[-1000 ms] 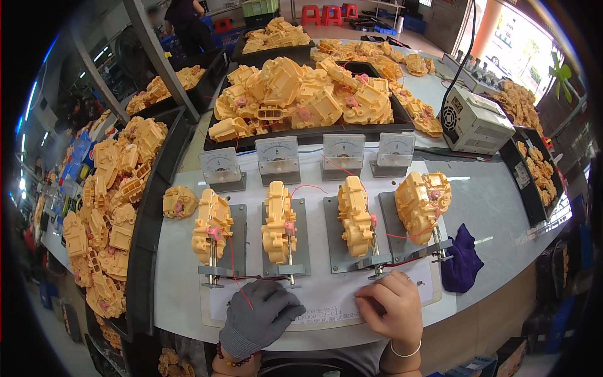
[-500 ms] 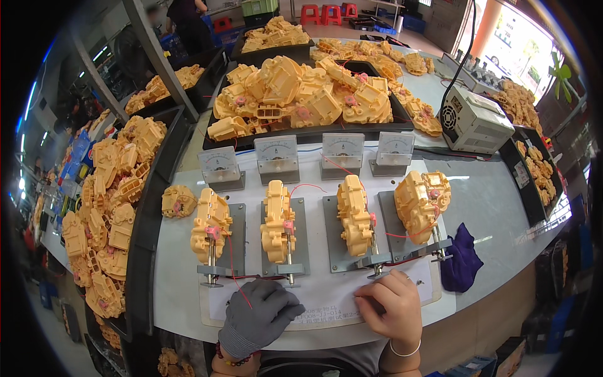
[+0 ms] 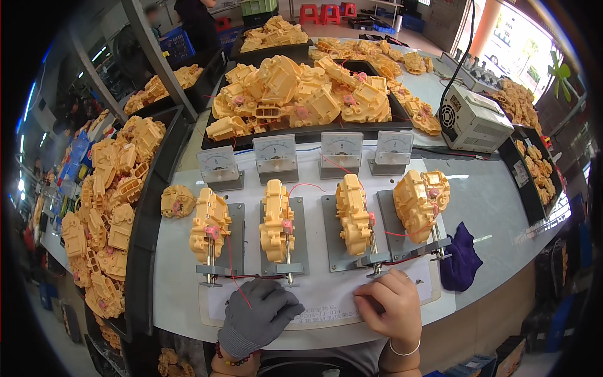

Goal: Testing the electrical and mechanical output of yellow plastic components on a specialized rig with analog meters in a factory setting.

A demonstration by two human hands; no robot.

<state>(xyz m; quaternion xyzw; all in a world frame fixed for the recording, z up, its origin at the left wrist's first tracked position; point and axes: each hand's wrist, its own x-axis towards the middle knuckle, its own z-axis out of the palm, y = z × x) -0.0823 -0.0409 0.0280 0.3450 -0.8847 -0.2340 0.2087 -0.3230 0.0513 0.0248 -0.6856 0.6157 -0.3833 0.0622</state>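
Factory test bench, analog meters (image 3: 274, 152), heaped yellow housings (image 3: 301, 94)

Four gearboxes (image 3: 280, 220) sit side by side, meters (image 3: 275, 153) behind them.
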